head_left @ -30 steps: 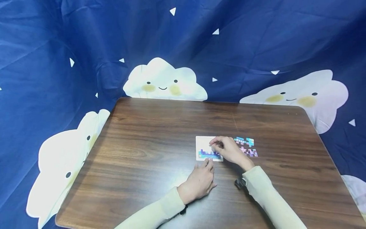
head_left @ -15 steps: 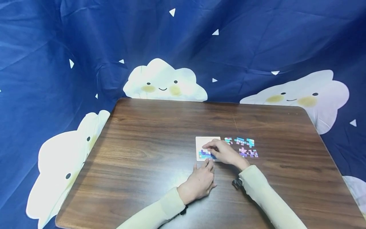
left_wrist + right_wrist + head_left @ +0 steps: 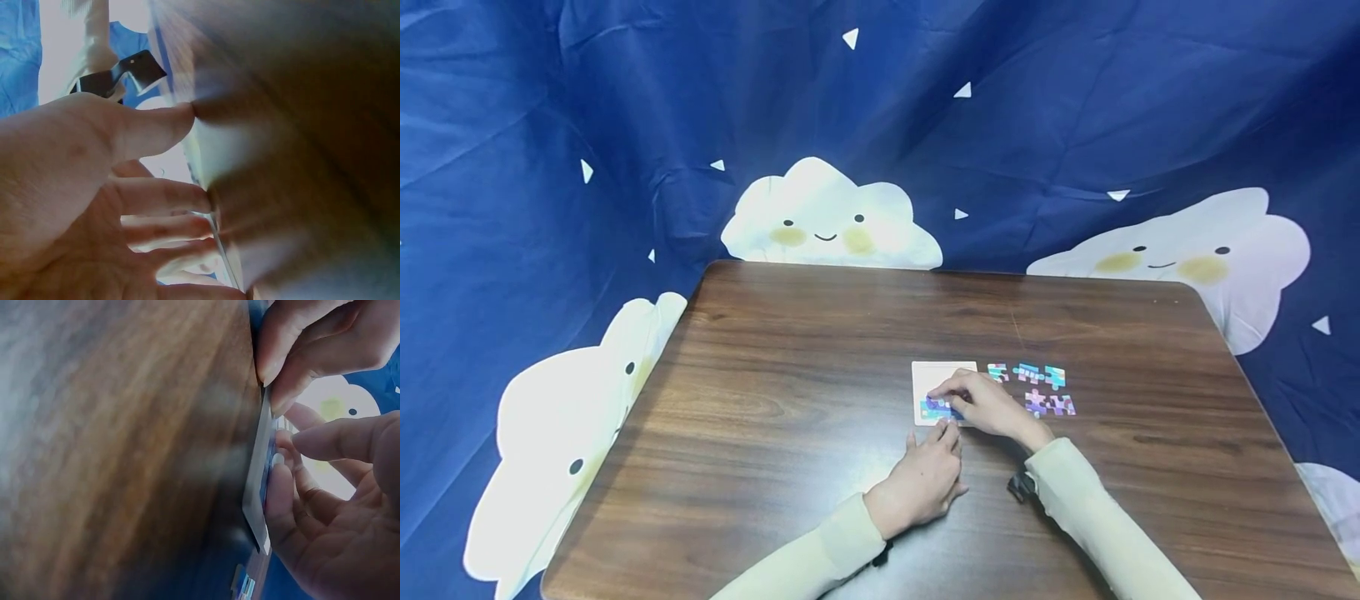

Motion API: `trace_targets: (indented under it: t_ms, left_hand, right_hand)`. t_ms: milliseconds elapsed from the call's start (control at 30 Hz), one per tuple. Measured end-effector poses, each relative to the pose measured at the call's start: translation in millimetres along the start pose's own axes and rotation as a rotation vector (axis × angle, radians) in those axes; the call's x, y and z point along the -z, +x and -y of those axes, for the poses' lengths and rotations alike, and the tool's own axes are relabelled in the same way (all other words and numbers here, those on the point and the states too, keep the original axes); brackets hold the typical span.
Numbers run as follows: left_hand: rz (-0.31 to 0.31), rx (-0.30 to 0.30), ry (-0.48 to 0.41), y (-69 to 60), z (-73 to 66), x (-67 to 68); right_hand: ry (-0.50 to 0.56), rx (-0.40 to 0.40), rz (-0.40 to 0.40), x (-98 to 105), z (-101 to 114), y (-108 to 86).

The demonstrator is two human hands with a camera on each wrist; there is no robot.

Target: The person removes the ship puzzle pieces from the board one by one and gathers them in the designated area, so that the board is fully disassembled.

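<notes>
A small white puzzle board [image 3: 923, 379] lies on the table, with blue and purple joined pieces [image 3: 927, 413] along its near edge. Over the board, my right hand [image 3: 988, 404] pinches a purple puzzle piece [image 3: 932, 402] low against these; the hand covers most of it. My left hand [image 3: 919, 479] rests on the table in front, its fairly straight fingertips touching the board's near edge. In the right wrist view, the left fingertips [image 3: 269, 378] press at the board's edge [image 3: 253, 494], beside the right hand's bent fingers. The left wrist view shows the left fingers spread, fingertips down on the tabletop.
Several loose puzzle pieces [image 3: 1028, 373] lie right of the board, some in a far row and others [image 3: 1049, 404] nearer, beside the right wrist. The brown wooden table [image 3: 790, 367] ends at a blue curtain [image 3: 880, 108] with cloud prints.
My right hand has moved left and slightly nearer over the board, lowering its fingertips to the purple row. A loose piece right of the board has come into sight. The left hand stays put.
</notes>
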State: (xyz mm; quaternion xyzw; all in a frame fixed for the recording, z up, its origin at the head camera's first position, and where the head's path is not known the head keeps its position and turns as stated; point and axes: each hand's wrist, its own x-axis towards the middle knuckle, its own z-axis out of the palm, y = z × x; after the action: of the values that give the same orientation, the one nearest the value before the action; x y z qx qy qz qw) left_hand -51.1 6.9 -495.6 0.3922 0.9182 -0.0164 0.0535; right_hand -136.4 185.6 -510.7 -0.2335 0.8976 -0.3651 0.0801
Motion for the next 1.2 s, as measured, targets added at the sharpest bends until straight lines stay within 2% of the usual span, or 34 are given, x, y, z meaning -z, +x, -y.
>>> trace_targets:
  t_ms: [300,600,900,1200]
  left_hand:
    - [-0.002,-0.008,-0.020,0.2,1.5,-1.9]
    - [-0.028,-0.013,0.001,0.9,1.4,-1.3]
    - [-0.013,-0.007,-0.021,0.5,1.4,0.8]
    - [-0.018,-0.008,-0.003,1.8,1.1,1.6]
  right_hand:
    - [-0.003,-0.027,-0.021,-3.0,2.6,2.8]
    - [0.087,-0.028,-0.012,-2.6,8.9,4.8]
    - [0.199,-0.033,0.010,-1.0,13.2,5.4]
    - [0.217,-0.093,-0.014,-3.0,10.8,2.0]
